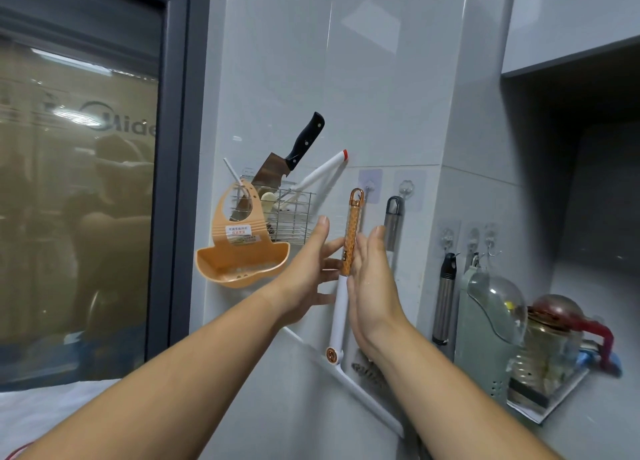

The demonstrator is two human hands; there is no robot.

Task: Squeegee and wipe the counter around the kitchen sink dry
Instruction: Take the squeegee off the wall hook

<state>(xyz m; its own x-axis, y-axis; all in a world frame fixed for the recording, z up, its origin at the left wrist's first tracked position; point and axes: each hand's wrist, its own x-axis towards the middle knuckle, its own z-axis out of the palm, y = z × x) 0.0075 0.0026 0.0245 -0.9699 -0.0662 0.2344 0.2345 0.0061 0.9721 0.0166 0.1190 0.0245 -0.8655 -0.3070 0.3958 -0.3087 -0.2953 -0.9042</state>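
A squeegee hangs upright against the tiled wall, with a gold patterned handle [351,234], a white neck and a long white blade [367,393] slanting down to the right. Its top loop sits just left of a clear adhesive hook [370,185]; I cannot tell whether it hangs on it. My left hand [304,279] is left of the handle with fingers spread, fingertips touching it. My right hand [374,286] is flat and upright on the handle's right side, fingers straight. Neither hand is closed around the handle.
A wire rack [294,217] with a cleaver [298,154] and an orange plastic scoop [239,251] hang at left. Grey-handled utensils [393,224] hang at right, above a green appliance [485,331] and a glass jar [550,341]. A dark-framed window [79,182] fills the left.
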